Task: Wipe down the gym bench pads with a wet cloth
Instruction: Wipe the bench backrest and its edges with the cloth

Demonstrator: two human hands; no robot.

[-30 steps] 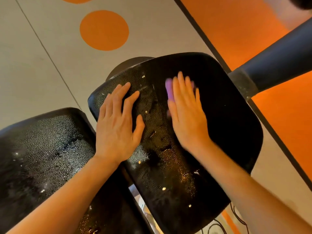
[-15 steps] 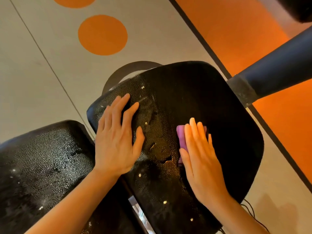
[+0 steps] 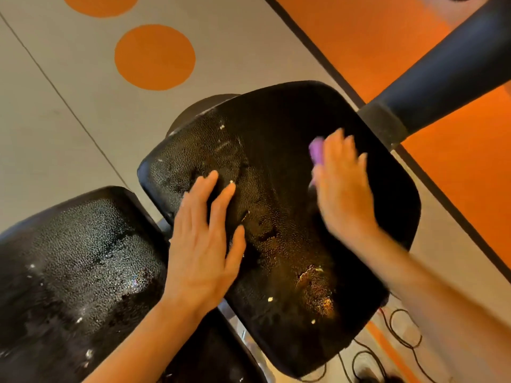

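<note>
A black textured seat pad (image 3: 282,125) fills the middle of the view, wet and speckled with pale crumbs. My left hand (image 3: 203,244) lies flat on its left part, fingers apart, holding nothing. My right hand (image 3: 341,189) presses a purple cloth (image 3: 316,151) onto the pad's right part; only an edge of the cloth shows past the fingers, and the hand is blurred. A second black pad (image 3: 77,258) lies at the lower left, glistening with water drops.
A thick black padded bar (image 3: 442,70) slants in from the top right, close to the seat pad's far corner. The floor is grey with orange circles (image 3: 154,57) and an orange zone (image 3: 387,37) at right. Black cables (image 3: 398,335) lie below the pad.
My right hand slid the cloth back toward me, then pushed it away again toward the pad's far right. My left hand stayed flat on the pad.
</note>
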